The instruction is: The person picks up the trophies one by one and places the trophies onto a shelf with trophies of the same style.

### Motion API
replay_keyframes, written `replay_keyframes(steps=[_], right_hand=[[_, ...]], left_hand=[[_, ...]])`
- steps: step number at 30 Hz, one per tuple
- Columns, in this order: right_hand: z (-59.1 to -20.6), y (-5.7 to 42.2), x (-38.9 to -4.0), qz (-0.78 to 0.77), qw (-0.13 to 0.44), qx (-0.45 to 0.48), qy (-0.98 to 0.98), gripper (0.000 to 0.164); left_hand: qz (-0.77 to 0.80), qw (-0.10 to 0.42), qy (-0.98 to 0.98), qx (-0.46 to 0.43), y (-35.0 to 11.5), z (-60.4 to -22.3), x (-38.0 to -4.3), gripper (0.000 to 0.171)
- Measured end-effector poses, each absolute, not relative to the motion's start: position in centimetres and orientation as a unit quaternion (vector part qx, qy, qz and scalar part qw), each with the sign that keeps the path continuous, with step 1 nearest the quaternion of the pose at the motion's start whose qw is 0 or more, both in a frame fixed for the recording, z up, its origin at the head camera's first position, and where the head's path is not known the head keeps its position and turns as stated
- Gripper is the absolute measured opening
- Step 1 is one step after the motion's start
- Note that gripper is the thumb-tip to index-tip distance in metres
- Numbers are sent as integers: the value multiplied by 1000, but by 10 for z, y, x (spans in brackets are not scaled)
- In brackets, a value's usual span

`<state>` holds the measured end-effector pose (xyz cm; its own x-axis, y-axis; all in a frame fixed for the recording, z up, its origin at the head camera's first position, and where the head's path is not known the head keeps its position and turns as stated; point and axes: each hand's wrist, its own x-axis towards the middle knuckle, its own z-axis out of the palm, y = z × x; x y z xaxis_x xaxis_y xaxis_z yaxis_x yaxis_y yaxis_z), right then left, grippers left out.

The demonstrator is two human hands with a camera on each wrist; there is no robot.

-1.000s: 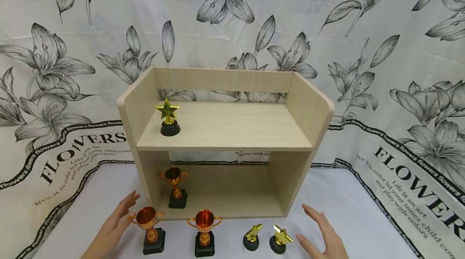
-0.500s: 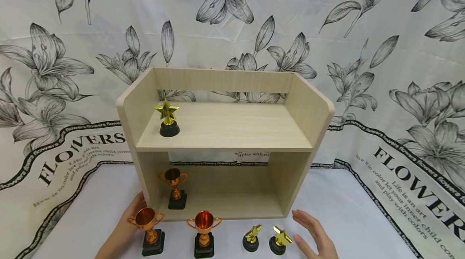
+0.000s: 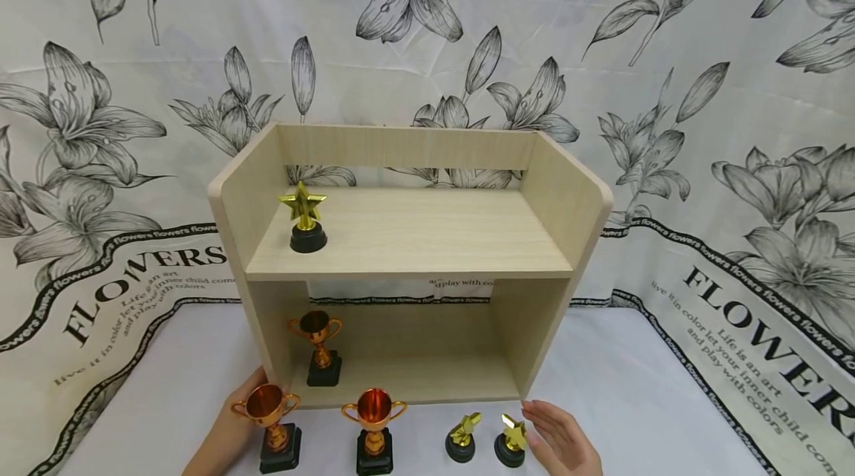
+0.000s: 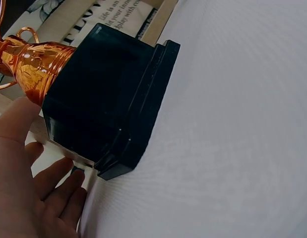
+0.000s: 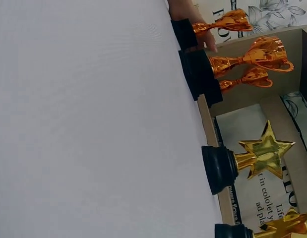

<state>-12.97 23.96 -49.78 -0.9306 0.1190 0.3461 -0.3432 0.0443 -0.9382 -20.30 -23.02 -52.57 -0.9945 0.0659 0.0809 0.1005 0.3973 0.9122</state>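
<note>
A bronze two-handled trophy cup (image 3: 267,409) on a black base stands at the front left. My left hand (image 3: 230,428) is just behind and left of it; in the left wrist view the thumb (image 4: 17,119) lies close to the cup's stem, and contact is unclear. A second trophy cup (image 3: 375,416) stands to its right. Two gold star trophies (image 3: 511,437) on round black bases stand further right. Beside the rightmost one is my right hand (image 3: 564,439), fingers extended and thumb near the star; whether they touch I cannot tell. The right wrist view does not show this hand.
A pale wooden two-tier shelf (image 3: 414,275) stands behind the trophies. Its upper level holds a gold star trophy (image 3: 306,212) at left, its lower level a bronze trophy cup (image 3: 323,350) at left. A white cloth (image 3: 641,372) covers the table; flower-printed fabric (image 3: 414,60) hangs behind.
My left hand has moved right, behind the front-left trophy cup. My right hand has come left, closer to the rightmost star trophy. The trophies stay in place.
</note>
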Motion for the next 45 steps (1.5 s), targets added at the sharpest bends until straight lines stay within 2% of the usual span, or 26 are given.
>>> replay_keyframes(steps=[7,18,25,30,45], right_hand=[[-508,227,-131,696,165,-31,-698,44],[-522,229,-133,675,197,38,-710,25],[-516,222,-133,661,183,-28,-728,26],[-513,222,-135,661,194,-16,-724,27],[-499,218,-135,629,224,-55,-742,13]], left_hand=[[-539,35,-840,-51,-231,-528,-201,66],[-545,46,-835,-67,-234,-529,-202,64],[-549,54,-831,-73,-233,-527,-201,62],[-542,56,-836,-68,-232,-527,-202,58],[-512,59,-855,-55,-229,-525,-200,53]])
